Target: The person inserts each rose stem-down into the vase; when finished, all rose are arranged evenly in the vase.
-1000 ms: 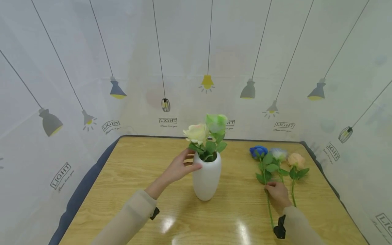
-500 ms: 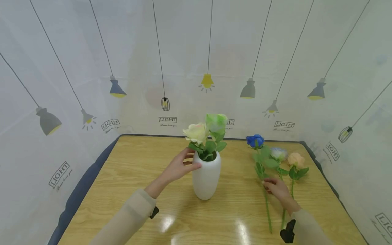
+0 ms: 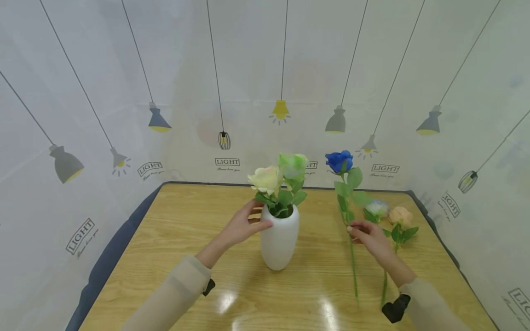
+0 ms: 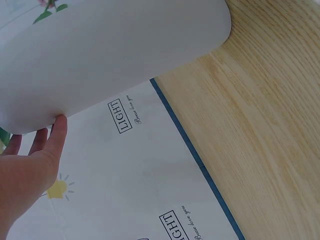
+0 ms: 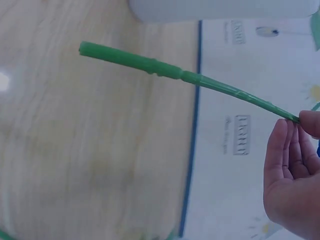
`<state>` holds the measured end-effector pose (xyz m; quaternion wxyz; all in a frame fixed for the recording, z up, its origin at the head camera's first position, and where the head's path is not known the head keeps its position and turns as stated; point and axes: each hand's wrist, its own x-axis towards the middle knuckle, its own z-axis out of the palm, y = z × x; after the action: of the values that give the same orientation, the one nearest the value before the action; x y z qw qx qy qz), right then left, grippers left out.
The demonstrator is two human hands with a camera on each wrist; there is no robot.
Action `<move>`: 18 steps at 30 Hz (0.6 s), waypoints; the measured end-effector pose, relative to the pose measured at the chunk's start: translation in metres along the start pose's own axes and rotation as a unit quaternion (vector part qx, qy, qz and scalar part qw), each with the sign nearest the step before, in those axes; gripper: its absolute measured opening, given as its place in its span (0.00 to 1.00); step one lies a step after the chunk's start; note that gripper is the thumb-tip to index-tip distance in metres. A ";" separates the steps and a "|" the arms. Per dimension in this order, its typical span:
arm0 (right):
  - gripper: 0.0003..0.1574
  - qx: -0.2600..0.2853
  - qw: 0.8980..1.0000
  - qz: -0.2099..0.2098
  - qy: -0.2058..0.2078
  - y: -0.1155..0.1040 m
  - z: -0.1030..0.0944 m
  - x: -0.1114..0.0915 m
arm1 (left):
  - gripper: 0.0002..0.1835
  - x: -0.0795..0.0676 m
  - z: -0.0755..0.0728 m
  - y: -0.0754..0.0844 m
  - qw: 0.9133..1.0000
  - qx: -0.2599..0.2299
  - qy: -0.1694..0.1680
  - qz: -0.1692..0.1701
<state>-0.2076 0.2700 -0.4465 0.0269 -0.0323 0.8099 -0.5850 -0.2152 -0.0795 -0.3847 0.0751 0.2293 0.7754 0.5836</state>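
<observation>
A white vase (image 3: 279, 246) stands upright on the table and holds a cream rose (image 3: 265, 180) and a green-tinged rose (image 3: 293, 166). My left hand (image 3: 240, 226) grips the vase near its rim, thumb in front and fingers at the far side. To the right of the vase, my right hand (image 3: 372, 240) pinches the stem of a blue rose (image 3: 339, 162) between thumb and fingers. The rose is tilted up off the table, bloom uppermost. In the right wrist view the lower green stem (image 5: 165, 70) extends free from the fingertips.
A pale blue-white rose (image 3: 377, 208) and a peach rose (image 3: 400, 216) lie on the wooden table (image 3: 186, 216) at the right, partly behind my right hand. A pale curtain (image 3: 248, 55) printed with lamps surrounds the table's back and sides.
My right hand has lifted the blue rose off the table, raising the bloom and shifting it slightly left. The left hand and the vase have stayed in place.
</observation>
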 end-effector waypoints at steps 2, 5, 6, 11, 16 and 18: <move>0.24 0.006 1.000 -0.017 0.003 -0.013 0.001 0.000 | 0.31 0.000 0.000 0.000 1.000 -0.002 0.001 -0.002; 0.23 0.011 0.999 -0.037 0.002 -0.031 0.002 -0.002 | 0.31 0.000 0.000 0.001 1.000 -0.001 0.002 -0.001; 0.23 0.012 0.999 -0.046 0.004 -0.037 0.002 -0.002 | 0.31 -0.001 0.000 0.001 1.000 -0.001 0.002 0.000; 0.22 0.019 0.996 -0.089 0.007 -0.067 0.004 -0.006 | 0.31 -0.001 0.000 0.002 1.000 0.006 0.003 0.003; 0.21 0.027 0.992 -0.119 0.014 -0.089 0.007 -0.007 | 0.31 -0.001 0.000 0.002 1.000 0.009 0.005 0.005; 0.21 0.030 0.991 -0.130 0.020 -0.096 0.010 -0.007 | 0.30 -0.001 0.000 0.002 1.000 0.008 0.005 0.006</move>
<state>-0.1979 0.2314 -0.3586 -0.0646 -0.1242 0.7815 -0.6080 -0.2135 -0.0790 -0.3827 0.0654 0.2314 0.7792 0.5788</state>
